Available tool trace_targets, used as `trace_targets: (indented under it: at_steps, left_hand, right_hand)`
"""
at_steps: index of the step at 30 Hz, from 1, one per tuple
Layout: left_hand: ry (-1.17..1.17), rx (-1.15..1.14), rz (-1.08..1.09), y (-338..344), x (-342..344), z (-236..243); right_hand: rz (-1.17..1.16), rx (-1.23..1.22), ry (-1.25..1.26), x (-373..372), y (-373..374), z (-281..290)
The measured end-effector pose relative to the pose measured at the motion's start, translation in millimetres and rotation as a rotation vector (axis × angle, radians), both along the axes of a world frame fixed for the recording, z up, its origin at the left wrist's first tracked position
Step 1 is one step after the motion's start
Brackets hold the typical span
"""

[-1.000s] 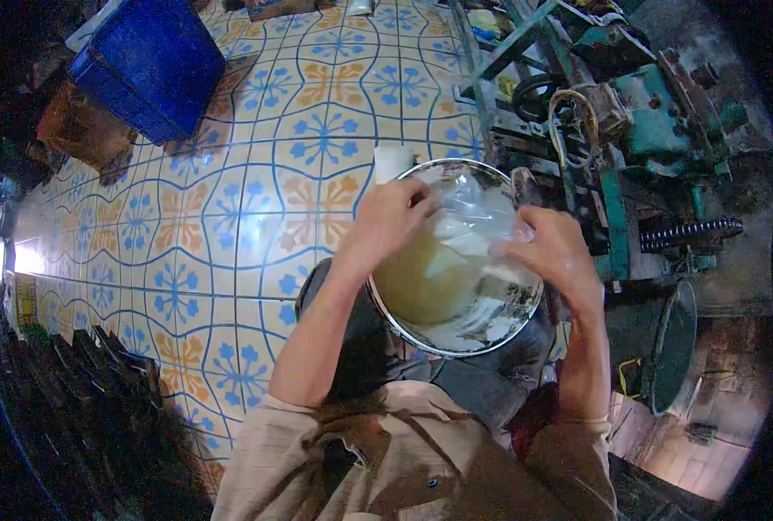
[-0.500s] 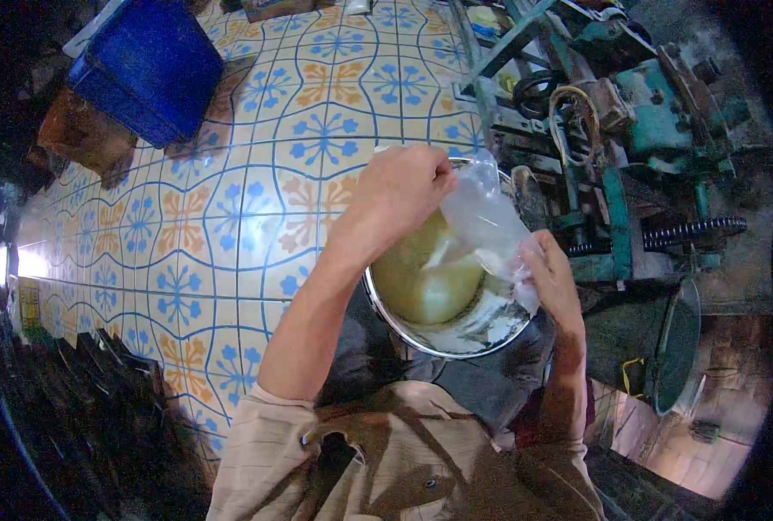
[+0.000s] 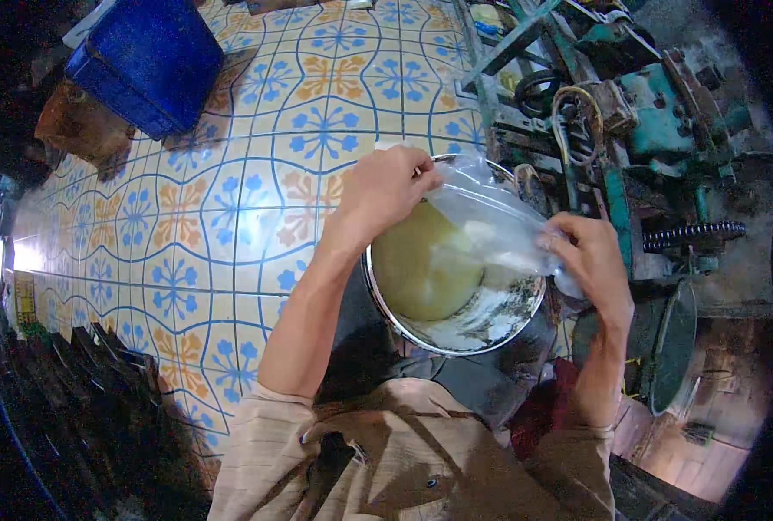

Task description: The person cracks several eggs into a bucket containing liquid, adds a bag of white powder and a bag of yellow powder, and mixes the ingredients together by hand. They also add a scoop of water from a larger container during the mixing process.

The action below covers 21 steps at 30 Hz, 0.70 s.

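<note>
A clear plastic bag [image 3: 490, 217] is stretched over the far right part of a round metal bucket [image 3: 443, 352]. My left hand [image 3: 391, 187] pinches the bag's left end above the bucket's far left rim. The bag's right end is gripped by my right hand [image 3: 590, 252], just beyond the right rim. Some whitish stuff shows through the bag's lower part. Cloudy yellowish liquid [image 3: 417, 269] lies in the bucket, and white residue with dark specks coats its near right inner wall. The bucket stands close in front of me, between my legs.
Green machinery with a coil spring [image 3: 694, 233] stands close at the right. A blue plastic bin [image 3: 148, 69] is at the far left, beside a brown block-like object [image 3: 82, 126]. Dark stacked pieces [image 3: 82, 417] lie at the near left. Patterned tiles [image 3: 178, 286] cover the floor.
My right hand has moved right and slightly up, drawing the bag out wider and tauter. The left hand has shifted a little to the left, still pinching its end.
</note>
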<state>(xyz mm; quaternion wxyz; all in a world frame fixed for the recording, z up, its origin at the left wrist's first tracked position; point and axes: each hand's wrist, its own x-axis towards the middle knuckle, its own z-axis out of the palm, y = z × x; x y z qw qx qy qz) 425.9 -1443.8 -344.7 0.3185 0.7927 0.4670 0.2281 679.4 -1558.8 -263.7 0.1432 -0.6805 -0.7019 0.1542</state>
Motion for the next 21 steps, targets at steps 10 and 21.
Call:
trace_targets:
  at_steps: [10, 21]
  left_hand:
    - [-0.157, -0.099, 0.013, -9, 1, -12]
    - [-0.603, -0.308, -0.054, -23, 1, 7]
  right_hand:
    - [0.073, 0.016, -0.167, -21, -14, 9]
    - [-0.143, 0.215, 0.089, 15, -41, -52]
